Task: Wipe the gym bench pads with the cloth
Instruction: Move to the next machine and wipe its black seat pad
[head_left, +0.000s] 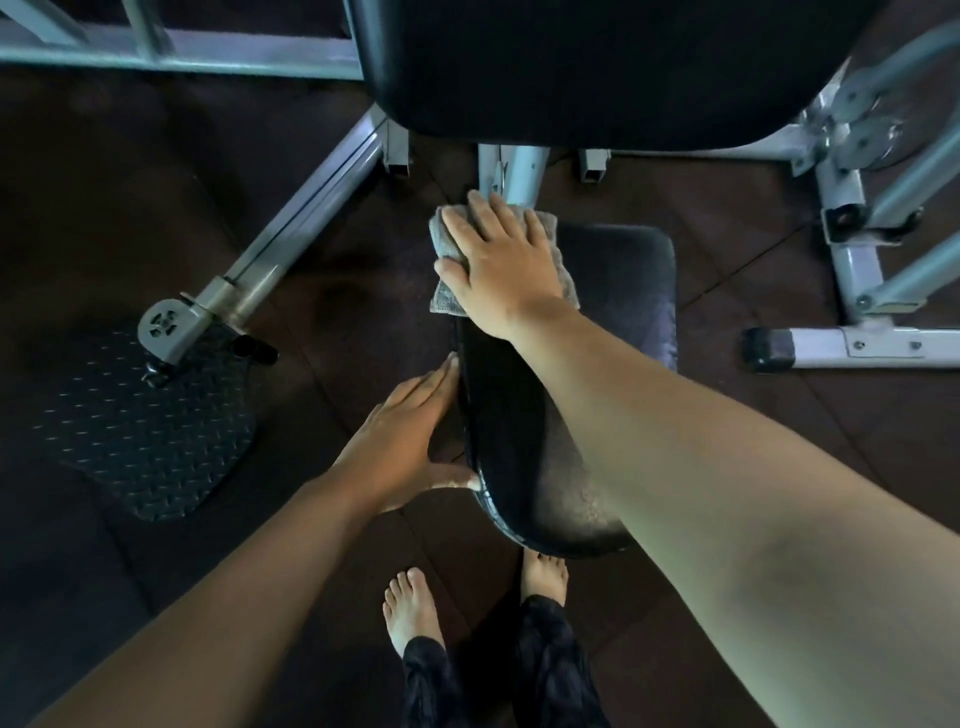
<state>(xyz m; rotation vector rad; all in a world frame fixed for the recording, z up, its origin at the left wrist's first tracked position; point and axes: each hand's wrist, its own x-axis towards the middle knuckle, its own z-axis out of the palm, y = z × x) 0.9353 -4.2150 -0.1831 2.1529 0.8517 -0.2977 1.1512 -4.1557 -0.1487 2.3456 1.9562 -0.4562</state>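
Right hand (498, 265), fingers spread flat, presses cloth (443, 300) beneath it onto pad (623, 291); left hand (410, 441), fingers straight, rests against pad's edge.

The seat pad (524, 467) is showing black, leather-like upholstery. Its rolled left edge is gleaming glossy and smooth, while its top is looking duller under a pale, dusty haze. On the far end of the seat pad, a grey cloth (445, 239) is looking soft, nubby and matt, with a stitched hem. Beyond the seat pad, the back pad (597, 73) is wearing the same black covering with a faint sheen. Right of the seat pad, the frame (857, 343) is showing pale painted metal, satin-smooth, with a black end cap (766, 351), rubber or plastic. Left of the seat pad, a dark footplate (150, 431) is showing raised diamond tread. The floor (130, 182) is looking dark, matt and rubbery.
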